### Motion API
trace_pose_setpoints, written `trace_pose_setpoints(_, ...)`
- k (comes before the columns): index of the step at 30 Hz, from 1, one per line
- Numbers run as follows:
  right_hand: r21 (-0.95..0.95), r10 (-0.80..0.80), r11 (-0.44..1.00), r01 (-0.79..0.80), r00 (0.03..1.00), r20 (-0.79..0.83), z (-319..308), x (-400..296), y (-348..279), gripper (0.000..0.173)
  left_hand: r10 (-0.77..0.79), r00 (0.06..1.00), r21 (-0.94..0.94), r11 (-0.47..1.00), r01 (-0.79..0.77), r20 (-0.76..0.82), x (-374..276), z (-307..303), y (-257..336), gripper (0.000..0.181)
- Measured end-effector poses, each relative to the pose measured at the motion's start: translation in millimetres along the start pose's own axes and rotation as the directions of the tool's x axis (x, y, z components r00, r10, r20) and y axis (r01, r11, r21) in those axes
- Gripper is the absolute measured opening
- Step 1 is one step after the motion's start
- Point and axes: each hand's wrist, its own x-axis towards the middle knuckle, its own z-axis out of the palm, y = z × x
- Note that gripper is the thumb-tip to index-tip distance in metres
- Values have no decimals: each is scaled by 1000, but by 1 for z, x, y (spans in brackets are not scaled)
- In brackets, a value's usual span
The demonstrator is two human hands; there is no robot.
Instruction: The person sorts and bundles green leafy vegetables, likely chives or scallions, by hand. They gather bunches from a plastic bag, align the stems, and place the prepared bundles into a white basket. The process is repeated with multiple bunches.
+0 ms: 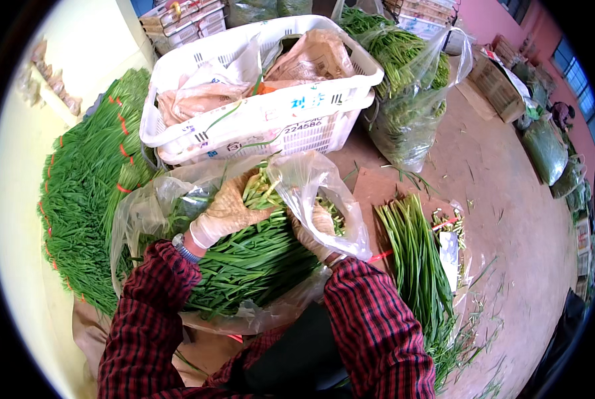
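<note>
Long green leafy stalks [257,264], which look like garlic chives, fill a clear plastic bag [317,174] in front of me. My left hand [232,207], in a pale glove with a watch at the wrist, grips the cut ends of some stalks near the bag's far side. My right hand [315,224], also gloved, is inside the bag's right opening, partly behind the film, with its fingers against the stalks; its grip is hidden. To the right, another bundle of green stalks [412,249] lies on cardboard, beside a flat metal blade [448,259] and cut stem ends [457,227].
A white plastic crate [297,104] holding used bags stands beyond the bag. Tied green bundles [83,199] are piled against the left wall. A full clear bag of greens [412,99] stands back right. Along the right wall are a cardboard box [497,90] and stuffed bags [544,144].
</note>
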Motion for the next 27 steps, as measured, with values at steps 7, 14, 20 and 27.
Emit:
trace_pose_setpoints(7, 24, 170, 985, -172, 983, 75, -78, 20, -99, 33, 24, 1000, 83, 996, -24, -1, -11, -9, -7, 55)
trace_pose_setpoints(14, 973, 214, 50, 223, 950, -229, -171, 65, -103, 25, -32, 991, -155, 987, 52, 127, -9, -8, -12, 39)
trace_pose_setpoints(20, 192, -50, 979, 68, 994, -96, -4, 9, -45, 31, -58, 994, -156, 985, 71, 88, -7, 2, 18, 55)
trace_pose_setpoints(27, 76, -89, 994, 80, 988, 125, 55, 1, -11, 51, 221, 968, 145, 968, -203, -120, -26, -35, 90, 52)
